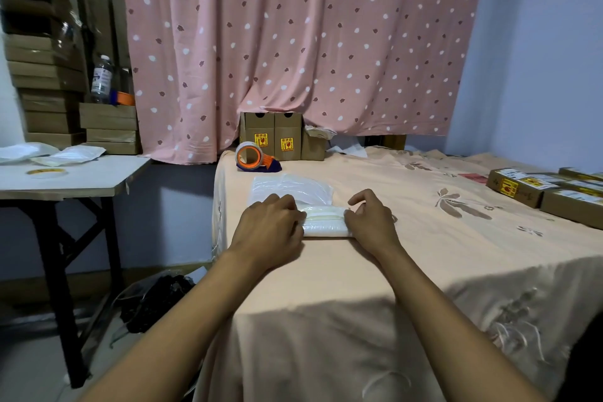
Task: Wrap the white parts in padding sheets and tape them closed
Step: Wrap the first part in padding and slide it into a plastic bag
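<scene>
- While both hands sit on it, the white bundle (324, 221) lies on the peach cloth (424, 254), near the front edge.
- Its long side runs left to right, from one hand to the other.
- The left hand (270, 222) covers the left end. Its fingers are bent over the top and hold it.
- The right hand (370, 215) is at the right end. Its fingers are curled, with the tips on the bundle, and it looks like it holds that end too.
- So the bundle sits right between the two hands, and only its middle shows. Both hands are just as near to it.
- A flat padding sheet (290, 188) lies just behind the bundle, on the far side from the person, and touches it. I cannot tell if it is one sheet or a few.
- I think the next roll must go that way, away from the body, with both ends pushed the same so it stays straight.
- The tape dispenser (257, 157) stands farther back and a bit to the left, well apart from the bundle. The left hand is nearer to it.
- I see no tape on the bundle, so I think the taping is not yet done.
</scene>
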